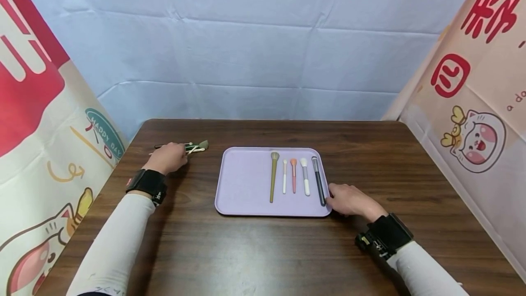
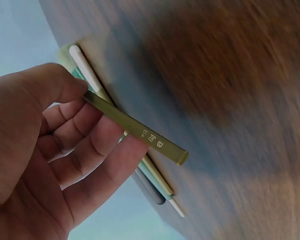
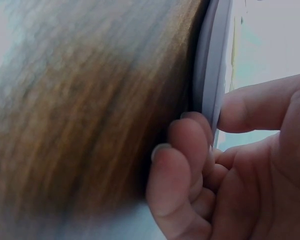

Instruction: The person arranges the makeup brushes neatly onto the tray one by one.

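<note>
My left hand [image 1: 168, 158] is over a small pile of makeup brushes at the table's far left. In the left wrist view, its thumb and fingers pinch an olive-green makeup brush [image 2: 135, 127] by the handle. The bristle end of that brush is hidden in the hand. Behind it lie other brushes, one with a white-ended handle [image 2: 85, 67]. My right hand [image 1: 350, 200] grips the near right corner of a lilac tray [image 1: 242, 182], thumb on the rim and fingers curled against its outer side.
Several brushes lie side by side on the tray's right part: an olive one [image 1: 273, 177], a small white one [image 1: 285, 175], a pink one [image 1: 293, 176], a grey-white one [image 1: 305, 177] and a black one [image 1: 318, 182]. Beneath is a dark wooden table [image 1: 246, 255], with curtains around.
</note>
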`<state>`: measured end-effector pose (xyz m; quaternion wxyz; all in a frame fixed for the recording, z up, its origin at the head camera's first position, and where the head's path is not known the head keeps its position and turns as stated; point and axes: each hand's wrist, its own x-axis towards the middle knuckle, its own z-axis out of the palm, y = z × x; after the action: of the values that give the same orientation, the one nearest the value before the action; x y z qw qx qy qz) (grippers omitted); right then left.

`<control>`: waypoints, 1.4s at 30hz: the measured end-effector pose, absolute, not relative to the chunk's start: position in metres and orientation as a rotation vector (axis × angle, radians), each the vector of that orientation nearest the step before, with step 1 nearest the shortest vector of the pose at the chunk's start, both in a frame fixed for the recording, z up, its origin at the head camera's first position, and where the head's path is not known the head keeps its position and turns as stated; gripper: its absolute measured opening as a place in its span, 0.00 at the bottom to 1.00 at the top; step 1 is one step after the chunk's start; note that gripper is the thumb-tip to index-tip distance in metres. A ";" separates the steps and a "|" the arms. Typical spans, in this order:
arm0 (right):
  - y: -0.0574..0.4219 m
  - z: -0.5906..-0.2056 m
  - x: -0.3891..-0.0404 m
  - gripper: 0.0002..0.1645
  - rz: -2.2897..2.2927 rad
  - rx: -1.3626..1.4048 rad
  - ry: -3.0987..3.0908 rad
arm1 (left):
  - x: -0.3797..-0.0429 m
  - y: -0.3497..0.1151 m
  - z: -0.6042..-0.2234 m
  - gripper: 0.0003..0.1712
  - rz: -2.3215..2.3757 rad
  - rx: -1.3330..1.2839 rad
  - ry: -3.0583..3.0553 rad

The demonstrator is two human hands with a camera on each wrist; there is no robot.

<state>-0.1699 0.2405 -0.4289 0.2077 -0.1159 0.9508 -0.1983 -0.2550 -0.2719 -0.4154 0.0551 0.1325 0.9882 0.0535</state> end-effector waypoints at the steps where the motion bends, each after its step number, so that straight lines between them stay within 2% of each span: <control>1: 0.240 -0.429 -0.170 0.05 -0.554 -0.323 2.647 | -0.254 -0.270 -0.414 0.06 0.172 0.399 2.998; 10: 0.241 -0.430 -0.170 0.05 -0.562 -0.330 2.649 | -0.251 -0.259 -0.411 0.07 0.186 0.433 3.011; 20: 0.241 -0.430 -0.170 0.05 -0.546 -0.331 2.654 | -0.248 -0.242 -0.410 0.16 0.153 0.519 3.061; 28: 0.241 -0.430 -0.170 0.05 -0.543 -0.331 2.659 | -0.243 -0.223 -0.403 0.14 0.158 0.546 3.030; 36: 0.241 -0.431 -0.170 0.05 -0.542 -0.339 2.667 | -0.240 -0.206 -0.400 0.07 0.159 0.587 3.048; 42: 0.241 -0.431 -0.170 0.05 -0.539 -0.338 2.670 | -0.237 -0.195 -0.397 0.06 0.165 0.615 3.058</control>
<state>-0.1700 0.2409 -0.4314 0.1969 -0.1206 0.9537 -0.1925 -0.2366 -0.1955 -0.3969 0.0092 0.1968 0.9790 0.0529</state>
